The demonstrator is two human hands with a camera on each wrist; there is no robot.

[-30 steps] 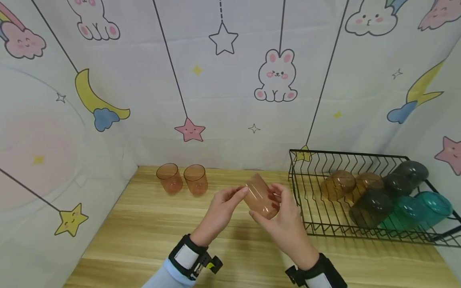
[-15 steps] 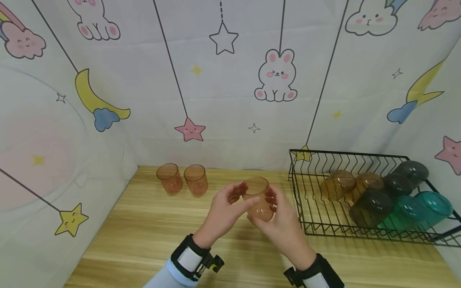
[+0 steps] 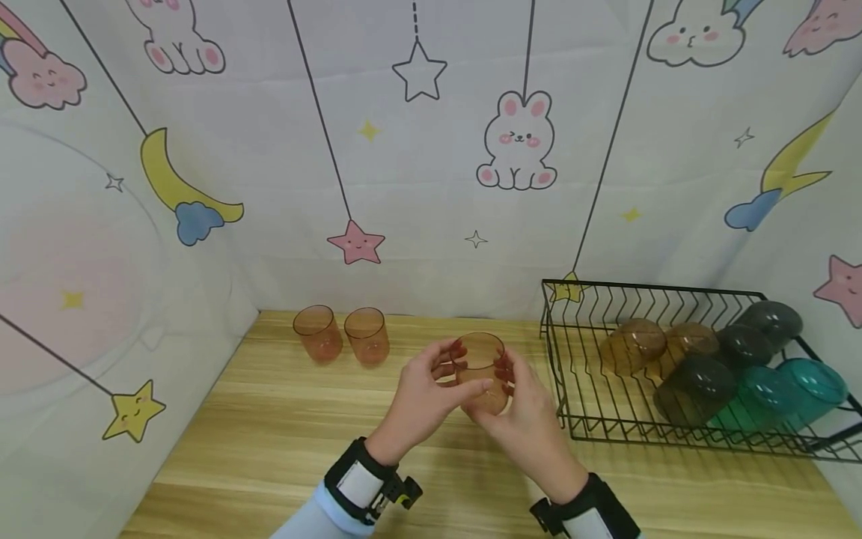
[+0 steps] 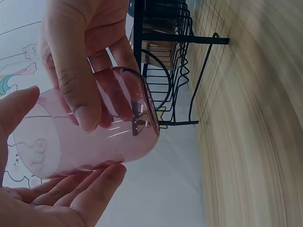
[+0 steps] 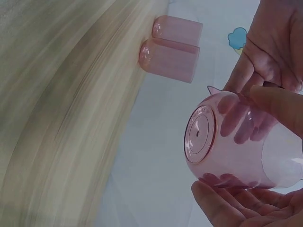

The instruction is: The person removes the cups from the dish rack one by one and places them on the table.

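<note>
Between both hands a pinkish-amber clear tumbler (image 3: 480, 352) is held upright above the table, its mouth up. My left hand (image 3: 424, 393) grips its left side, the thumb across the front. On the right side my right hand (image 3: 532, 427) holds the lower part, fingers curled behind it. The right wrist view shows the bottom of the tumbler (image 5: 201, 135), a ring with small raised lettering. Fingers show through the wall in the left wrist view. Two matching tumblers, the left one (image 3: 318, 335) and the right one (image 3: 367, 337), stand upright at the back left.
A black wire rack (image 3: 566, 374) stands at the right of the wooden table (image 3: 269, 449). Inside it several glasses lie upside down: amber (image 3: 631, 346), dark grey (image 3: 694, 389) and teal (image 3: 811, 389). A printed cloth (image 3: 431, 195) hangs behind and at the sides.
The tumbler has turned from tilted, its mouth hidden, to upright with its rim visible. My left hand has shifted from its upper edge to around its side. The right hand keeps its hold.
</note>
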